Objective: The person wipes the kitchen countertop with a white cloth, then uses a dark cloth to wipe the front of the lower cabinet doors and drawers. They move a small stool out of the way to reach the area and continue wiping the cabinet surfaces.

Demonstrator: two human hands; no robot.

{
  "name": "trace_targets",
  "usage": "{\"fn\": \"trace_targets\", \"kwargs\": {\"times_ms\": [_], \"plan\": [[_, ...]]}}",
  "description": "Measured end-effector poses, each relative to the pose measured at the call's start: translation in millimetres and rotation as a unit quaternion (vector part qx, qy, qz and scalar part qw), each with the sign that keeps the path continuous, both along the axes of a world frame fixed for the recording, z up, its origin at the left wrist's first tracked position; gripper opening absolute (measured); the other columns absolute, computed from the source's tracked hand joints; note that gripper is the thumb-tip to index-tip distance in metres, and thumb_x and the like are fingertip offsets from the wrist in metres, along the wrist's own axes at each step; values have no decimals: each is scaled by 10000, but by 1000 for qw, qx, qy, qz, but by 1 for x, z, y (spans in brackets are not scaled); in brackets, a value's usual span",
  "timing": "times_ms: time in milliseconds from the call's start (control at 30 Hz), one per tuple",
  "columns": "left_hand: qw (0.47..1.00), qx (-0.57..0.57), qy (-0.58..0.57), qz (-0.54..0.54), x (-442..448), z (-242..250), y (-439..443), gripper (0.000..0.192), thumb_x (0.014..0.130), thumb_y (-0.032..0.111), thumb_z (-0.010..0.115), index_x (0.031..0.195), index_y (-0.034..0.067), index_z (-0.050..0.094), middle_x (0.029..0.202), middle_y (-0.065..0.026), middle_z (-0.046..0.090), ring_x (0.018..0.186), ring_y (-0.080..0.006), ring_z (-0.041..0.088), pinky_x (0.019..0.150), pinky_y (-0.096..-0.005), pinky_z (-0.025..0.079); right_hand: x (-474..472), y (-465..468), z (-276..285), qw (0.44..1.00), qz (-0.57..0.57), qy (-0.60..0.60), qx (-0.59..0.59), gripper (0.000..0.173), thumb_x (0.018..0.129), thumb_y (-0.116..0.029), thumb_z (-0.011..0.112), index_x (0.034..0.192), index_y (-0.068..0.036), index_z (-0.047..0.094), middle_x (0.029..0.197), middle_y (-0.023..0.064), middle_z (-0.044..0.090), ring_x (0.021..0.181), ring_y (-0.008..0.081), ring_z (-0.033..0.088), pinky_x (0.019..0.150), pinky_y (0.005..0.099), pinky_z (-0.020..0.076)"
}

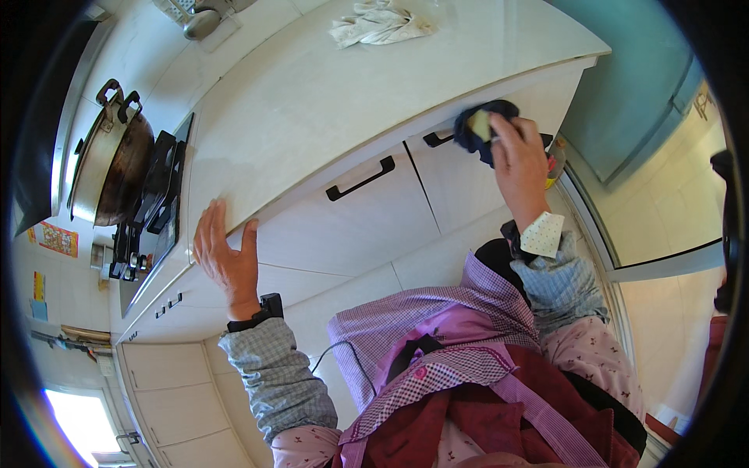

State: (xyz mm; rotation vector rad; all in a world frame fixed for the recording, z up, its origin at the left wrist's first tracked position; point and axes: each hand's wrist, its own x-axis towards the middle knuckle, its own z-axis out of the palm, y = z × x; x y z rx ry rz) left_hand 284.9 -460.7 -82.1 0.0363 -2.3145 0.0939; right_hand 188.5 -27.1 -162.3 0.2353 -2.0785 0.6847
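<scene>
My right hand point(518, 161) grips a bunched dark cloth point(497, 109) with a yellowish patch, perhaps a sponge. It presses near the upper part of a white cabinet door point(459, 169), just below the countertop's edge. The cloth and my fingers partly cover that door's black bar handle point(436, 139). On the neighbouring door another black handle point(361, 178) shows in full. My left hand point(225, 251) rests at the front edge of the pale countertop point(327, 111), fingers on top and thumb apart, holding nothing.
A crumpled whitish rag point(380, 24) lies on the counter's far part. To the left, a large two-handled pot point(111, 164) stands on a gas stove point(161, 205). A bottle point(556, 161) is beyond the cabinet, near a sliding-door track point(588, 225). A ladle point(200, 23) hangs at the wall.
</scene>
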Motion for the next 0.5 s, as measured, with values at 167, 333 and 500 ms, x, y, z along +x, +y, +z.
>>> {"fn": "trace_targets", "kwargs": {"times_ms": [167, 333, 500], "plan": [[1000, 0, 4, 10, -1, -2, 0, 604, 793, 350, 802, 1325, 133, 616, 1354, -61, 608, 1306, -275, 502, 1112, -456, 332, 3, -20, 24, 990, 28, -111, 76, 414, 798, -97, 674, 1201, -188, 643, 950, 82, 567, 873, 291, 621, 695, 410, 528], [1000, -8, 8, -1, -2, -1, -1, 602, 793, 353, 803, 1320, 130, 619, 1352, -59, 608, 1308, -273, 500, 1109, -449, 334, 3, -15, 34, 982, 46, -96, 156, 380, 788, -113, 676, 1159, -193, 668, 904, 76, 566, 831, 277, 626, 657, 415, 525], [1000, -3, 4, 7, 0, -2, -1, 618, 791, 373, 802, 1326, 126, 615, 1351, -63, 607, 1312, -275, 496, 1104, -448, 335, -2, -5, 38, 982, -24, -156, 107, 358, 794, -125, 668, 1146, -188, 678, 902, 82, 580, 828, 296, 631, 666, 422, 530]]}}
